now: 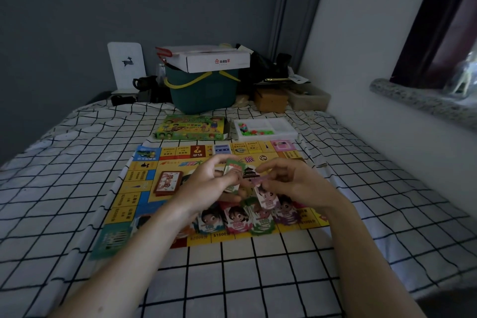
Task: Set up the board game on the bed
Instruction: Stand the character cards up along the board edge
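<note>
Two grips clamp paper notes | left hand (pixel 206 181) stack (pixel 233 171) | right hand (pixel 291 183) note (pixel 263 195)

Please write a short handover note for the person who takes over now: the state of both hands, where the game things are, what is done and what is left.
Left hand: grips a stack of notes.
Right hand: pinches one pink note above the board.
Done: the board lies flat on the bed; a card deck sits on its left part; four note piles stand in a row along its near edge.
Behind the board: game box and tray of pieces.
Left: sort the notes in hand onto the piles; probably set out the pieces from the tray.
</note>
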